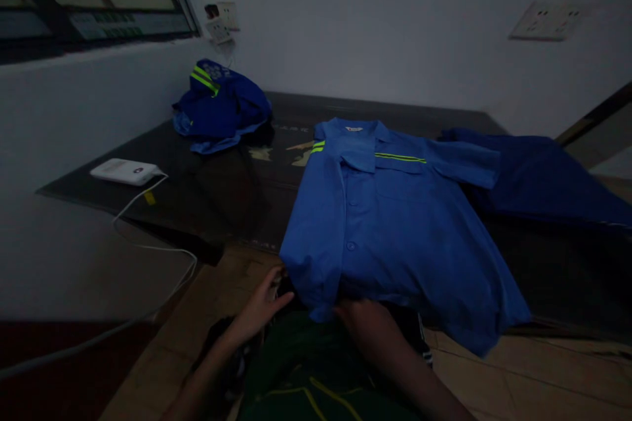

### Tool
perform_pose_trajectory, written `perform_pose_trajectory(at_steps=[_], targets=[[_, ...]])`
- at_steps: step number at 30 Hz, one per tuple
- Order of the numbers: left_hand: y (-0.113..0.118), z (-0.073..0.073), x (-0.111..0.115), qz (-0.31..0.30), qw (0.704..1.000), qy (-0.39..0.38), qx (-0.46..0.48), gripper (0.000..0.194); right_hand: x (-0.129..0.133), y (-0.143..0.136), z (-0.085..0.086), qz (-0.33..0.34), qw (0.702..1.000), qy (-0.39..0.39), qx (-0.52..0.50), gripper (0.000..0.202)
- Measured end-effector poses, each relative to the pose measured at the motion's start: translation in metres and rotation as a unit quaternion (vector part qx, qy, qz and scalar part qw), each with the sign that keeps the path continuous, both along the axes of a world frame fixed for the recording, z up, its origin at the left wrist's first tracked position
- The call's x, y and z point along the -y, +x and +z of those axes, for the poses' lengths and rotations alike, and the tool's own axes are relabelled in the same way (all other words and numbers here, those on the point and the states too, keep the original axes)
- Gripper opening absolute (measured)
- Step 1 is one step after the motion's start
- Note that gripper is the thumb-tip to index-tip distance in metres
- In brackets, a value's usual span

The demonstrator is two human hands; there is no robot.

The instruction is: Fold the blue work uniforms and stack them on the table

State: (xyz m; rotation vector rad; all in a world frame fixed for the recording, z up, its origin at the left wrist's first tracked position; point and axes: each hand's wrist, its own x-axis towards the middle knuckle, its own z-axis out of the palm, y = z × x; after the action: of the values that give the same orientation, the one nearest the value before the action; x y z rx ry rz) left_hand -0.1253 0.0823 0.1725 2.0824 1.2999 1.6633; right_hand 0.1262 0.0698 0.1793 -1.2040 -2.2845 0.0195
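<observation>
A blue button-up shirt [399,223] with yellow-green stripes lies front up on the dark table [237,197]. Its left side is folded inward over the front, and its lower edge hangs past the table's near edge. My left hand [266,299] is beside the folded side's lower corner, thumb and fingers apart, holding nothing. At the bottom hem, my right hand [365,322] has its fingers curled round the cloth near the lower end of the folded part. The fingertips there are partly hidden in shadow.
A crumpled dark blue garment [227,105] sits at the back left. In front of it lies a white power bank [123,172], its white cable [185,251] trailing off the table's left side. Dark blue cloth [543,177] lies to the right. Wall sockets [546,21] are behind.
</observation>
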Motion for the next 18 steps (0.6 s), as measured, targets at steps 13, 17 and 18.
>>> perform_pose_trajectory(at_steps=[13, 17, 18], targets=[[0.028, -0.031, -0.029, -0.046, 0.982, -0.061, 0.170, 0.077, -0.129, -0.021, 0.248, -0.036, 0.932, 0.223, -0.284, 0.060], [0.024, -0.038, -0.022, -0.012, 0.978, -0.031, 0.204, 0.073, -0.167, -0.034, 0.251, 0.080, 0.890, 0.228, -0.386, 0.060], [0.021, -0.040, -0.019, 0.011, 0.977, -0.025, 0.209, 0.075, -0.173, -0.033, 0.251, 0.106, 0.880, 0.227, -0.404, 0.061]])
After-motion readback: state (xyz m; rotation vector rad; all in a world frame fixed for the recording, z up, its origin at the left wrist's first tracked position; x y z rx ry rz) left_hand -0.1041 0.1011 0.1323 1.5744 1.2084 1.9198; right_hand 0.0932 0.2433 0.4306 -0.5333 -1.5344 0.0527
